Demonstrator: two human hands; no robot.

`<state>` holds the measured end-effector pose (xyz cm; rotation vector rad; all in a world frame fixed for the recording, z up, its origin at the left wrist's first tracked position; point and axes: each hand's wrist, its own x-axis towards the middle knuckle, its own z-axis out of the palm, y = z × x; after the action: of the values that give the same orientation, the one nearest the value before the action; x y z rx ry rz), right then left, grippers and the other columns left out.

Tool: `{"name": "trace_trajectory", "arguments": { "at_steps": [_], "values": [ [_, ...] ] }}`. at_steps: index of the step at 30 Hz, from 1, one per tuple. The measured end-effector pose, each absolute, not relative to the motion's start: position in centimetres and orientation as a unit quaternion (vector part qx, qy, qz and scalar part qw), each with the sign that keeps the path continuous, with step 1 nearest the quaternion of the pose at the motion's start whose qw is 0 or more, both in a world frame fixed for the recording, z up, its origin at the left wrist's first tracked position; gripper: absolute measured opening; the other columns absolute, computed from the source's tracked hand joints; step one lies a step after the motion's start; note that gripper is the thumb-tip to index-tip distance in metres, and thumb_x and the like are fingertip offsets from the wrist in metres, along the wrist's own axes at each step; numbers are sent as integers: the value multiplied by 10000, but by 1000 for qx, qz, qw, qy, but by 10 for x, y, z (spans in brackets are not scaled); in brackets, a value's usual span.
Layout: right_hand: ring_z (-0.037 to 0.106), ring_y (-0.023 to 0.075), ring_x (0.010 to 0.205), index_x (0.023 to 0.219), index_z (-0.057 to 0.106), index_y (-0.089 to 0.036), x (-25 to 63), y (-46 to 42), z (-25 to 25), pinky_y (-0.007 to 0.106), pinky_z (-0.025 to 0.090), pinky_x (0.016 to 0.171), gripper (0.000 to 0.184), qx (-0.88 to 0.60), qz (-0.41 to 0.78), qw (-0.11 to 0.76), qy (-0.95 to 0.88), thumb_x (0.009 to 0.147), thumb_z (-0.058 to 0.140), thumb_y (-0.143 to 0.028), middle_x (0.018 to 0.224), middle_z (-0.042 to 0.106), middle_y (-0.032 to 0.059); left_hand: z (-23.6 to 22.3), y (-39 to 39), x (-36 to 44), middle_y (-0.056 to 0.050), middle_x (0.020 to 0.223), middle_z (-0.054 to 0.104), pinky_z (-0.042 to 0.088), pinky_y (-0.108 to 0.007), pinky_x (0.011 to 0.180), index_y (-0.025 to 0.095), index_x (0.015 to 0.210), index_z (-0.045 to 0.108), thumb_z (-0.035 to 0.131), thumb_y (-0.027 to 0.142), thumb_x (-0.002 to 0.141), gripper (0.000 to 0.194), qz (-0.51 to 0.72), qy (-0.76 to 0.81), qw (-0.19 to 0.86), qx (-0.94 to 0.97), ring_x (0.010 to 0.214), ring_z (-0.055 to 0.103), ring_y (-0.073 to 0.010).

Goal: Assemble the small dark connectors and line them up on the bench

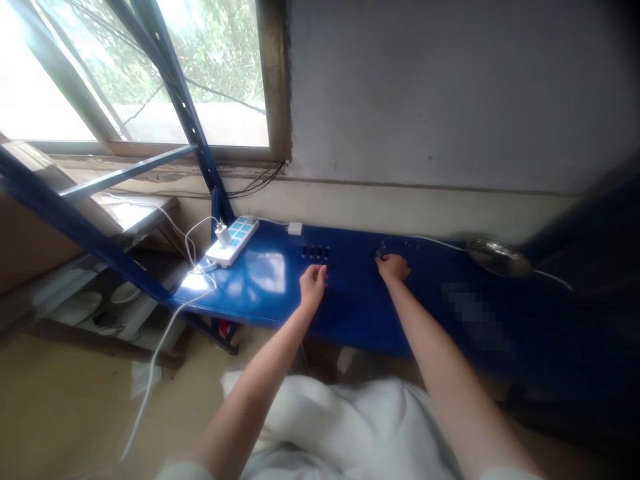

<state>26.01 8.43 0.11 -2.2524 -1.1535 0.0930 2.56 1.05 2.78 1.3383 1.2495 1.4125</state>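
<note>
Over the blue shelf surface (350, 320), my left hand (313, 285) is closed in a pinch, just in front of a row of several small black pieces (316, 253). Whatever lies between its fingertips is too small to make out. My right hand (394, 267), farther right, has its fingers pressed together and reaches down among small clear pieces (382, 247). What it grips, if anything, cannot be made out. A few tiny pale pieces (411, 245) lie a little beyond it to the right.
A white power strip (235, 241) with a plugged-in charger (222, 233) stands at the left end, its white cable (163, 340) hanging down in front. A white adapter (295, 229) lies near the wall. At right sits a shiny metal bowl-like object (500, 258). A blue upright (183, 100) rises at left.
</note>
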Motion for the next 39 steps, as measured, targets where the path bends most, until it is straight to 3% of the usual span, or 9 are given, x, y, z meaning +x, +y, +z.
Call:
{"name": "trace_trajectory", "arguments": {
  "at_steps": [21,31,39],
  "values": [
    [610,263,863,770,694,-180,256,85,3,366,422,761,195,-857,45,289,-424,663,574,-290,844,682,117,26,10,25,-1,623,575,407,-202,483,155,736,558,503,427,788,283,546,501,399,540,478,508,-85],
    [550,226,866,760,650,-165,225,38,22,322,358,732,176,-742,-52,183,-643,754,507,-267,873,644,93,19,15,26,-7,632,588,405,-211,482,155,764,576,494,446,793,303,550,491,387,554,473,511,-91],
    [493,204,821,756,614,-137,182,23,40,320,276,714,155,-625,-122,147,-757,789,467,-172,849,614,96,18,15,25,-3,630,595,402,-193,487,155,772,577,489,433,806,294,544,492,367,572,477,514,-83]
  ]
}}
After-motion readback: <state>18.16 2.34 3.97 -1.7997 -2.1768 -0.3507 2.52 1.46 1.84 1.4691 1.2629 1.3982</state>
